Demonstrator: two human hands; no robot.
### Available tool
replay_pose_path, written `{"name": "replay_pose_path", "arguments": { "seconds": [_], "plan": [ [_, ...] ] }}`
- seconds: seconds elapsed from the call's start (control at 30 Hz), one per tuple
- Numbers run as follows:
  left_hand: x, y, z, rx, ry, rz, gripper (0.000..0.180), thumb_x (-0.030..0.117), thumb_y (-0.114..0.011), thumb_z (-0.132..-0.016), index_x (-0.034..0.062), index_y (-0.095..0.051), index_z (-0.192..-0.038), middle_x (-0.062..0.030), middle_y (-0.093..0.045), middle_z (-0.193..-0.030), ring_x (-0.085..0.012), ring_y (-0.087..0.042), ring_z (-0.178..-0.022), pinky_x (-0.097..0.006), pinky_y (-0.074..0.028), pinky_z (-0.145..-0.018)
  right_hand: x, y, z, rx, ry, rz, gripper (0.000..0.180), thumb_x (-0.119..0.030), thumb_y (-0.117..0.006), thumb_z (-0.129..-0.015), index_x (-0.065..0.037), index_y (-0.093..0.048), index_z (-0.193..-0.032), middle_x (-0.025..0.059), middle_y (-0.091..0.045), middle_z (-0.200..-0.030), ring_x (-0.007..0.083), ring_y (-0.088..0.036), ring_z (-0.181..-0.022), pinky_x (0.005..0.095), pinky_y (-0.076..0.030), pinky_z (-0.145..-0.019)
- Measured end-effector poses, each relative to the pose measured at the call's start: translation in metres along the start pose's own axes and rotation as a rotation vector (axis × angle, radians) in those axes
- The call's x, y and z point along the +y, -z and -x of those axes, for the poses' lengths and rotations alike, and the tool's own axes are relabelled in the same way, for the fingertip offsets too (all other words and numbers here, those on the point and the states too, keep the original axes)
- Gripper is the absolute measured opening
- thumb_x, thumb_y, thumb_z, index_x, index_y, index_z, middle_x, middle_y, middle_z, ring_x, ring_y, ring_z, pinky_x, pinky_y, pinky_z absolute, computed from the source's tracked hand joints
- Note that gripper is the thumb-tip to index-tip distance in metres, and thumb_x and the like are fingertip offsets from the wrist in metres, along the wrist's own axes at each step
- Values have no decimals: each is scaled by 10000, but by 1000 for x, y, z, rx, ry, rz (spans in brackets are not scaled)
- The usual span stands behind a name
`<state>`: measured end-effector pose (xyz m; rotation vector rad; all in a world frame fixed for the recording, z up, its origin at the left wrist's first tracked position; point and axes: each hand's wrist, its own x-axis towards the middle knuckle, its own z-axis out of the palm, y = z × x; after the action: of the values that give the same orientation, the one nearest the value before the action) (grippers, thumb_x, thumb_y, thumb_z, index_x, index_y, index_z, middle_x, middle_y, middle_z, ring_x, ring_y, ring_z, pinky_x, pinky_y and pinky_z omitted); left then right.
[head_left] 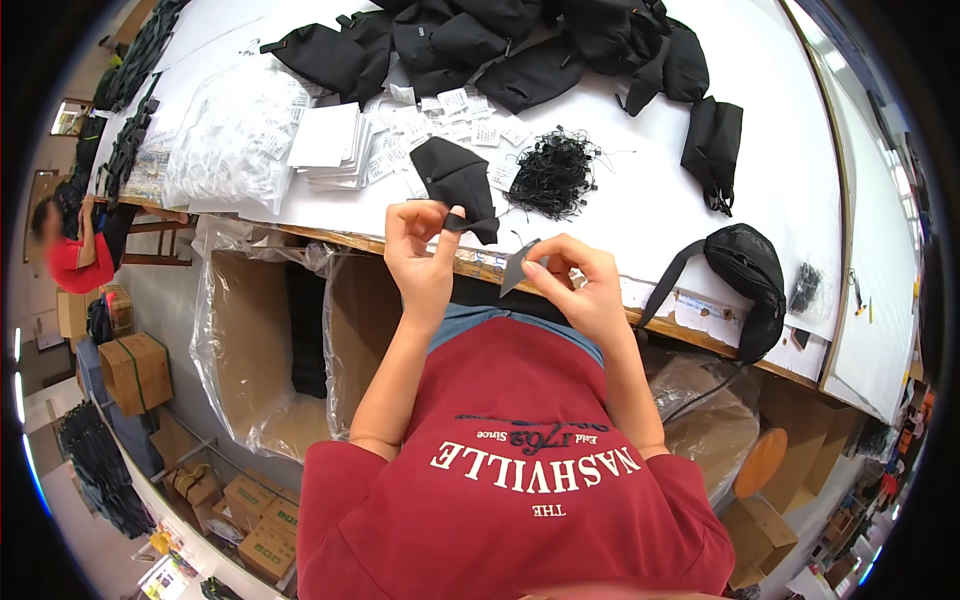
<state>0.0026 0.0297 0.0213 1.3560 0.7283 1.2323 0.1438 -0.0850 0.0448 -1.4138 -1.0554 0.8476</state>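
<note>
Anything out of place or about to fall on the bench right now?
One thing: the black waist bag hangs over the table's front edge, strap dangling, so it might slip. The left hand and right hand look fine.

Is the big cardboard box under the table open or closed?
Open. The cardboard box has no lid or flaps over its top, and its clear plastic liner gapes, showing the inside.
</note>
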Motion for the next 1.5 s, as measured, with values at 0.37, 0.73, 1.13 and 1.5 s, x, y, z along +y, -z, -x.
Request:
{"name": "replay_pose_path", "arguments": {
  "seconds": [0.37, 0.73, 1.13, 1.5],
  "plan": [
    [0, 12, -6, 18, -207, -224, 230, -142, -415, -838, -1, -596, -850, -94, -588, -962, -119, -555, -771, -199, -466, -651, 2, -7, -3, -38, 7, 19, 55, -53, -661, -808, -12, -624, -811, -36, -440, -546, 29, -358, -491, 199, -283, -466],
    [37, -9, -71, 70, -300, -100, 233, -10, -395, -937, 9, -438, -1165, -169, -625, -1062, -84, -606, -816, -140, -474, -624, 5, -1, 4, 23, -21, 14, 58, -54, -665, -804, -17, -620, -805, -49, -385, -540, 32, -327, -500, 210, -254, -469],
    [30, -26, -152, -319, 158, 152, 196, 240, -543, -946, 64, -546, -860, -110, -680, -882, -115, -644, -784, -237, -508, -742, 9, 14, 8, 112, -66, 44, 59, -63, -665, -794, -26, -619, -796, -47, -404, -530, 32, -334, -496, 211, -257, -483],
    [25, -45, -178, -188, -156, 228, 248, 103, -500, -957, 35, -420, -732, -115, -653, -1058, -303, -681, -831, -277, -567, -693, 16, 17, 14, 92, -95, 39, 76, -70, -641, -817, -16, -589, -806, -45, -423, -547, 30, -351, -507, 209, -271, -485]
  ]
}}
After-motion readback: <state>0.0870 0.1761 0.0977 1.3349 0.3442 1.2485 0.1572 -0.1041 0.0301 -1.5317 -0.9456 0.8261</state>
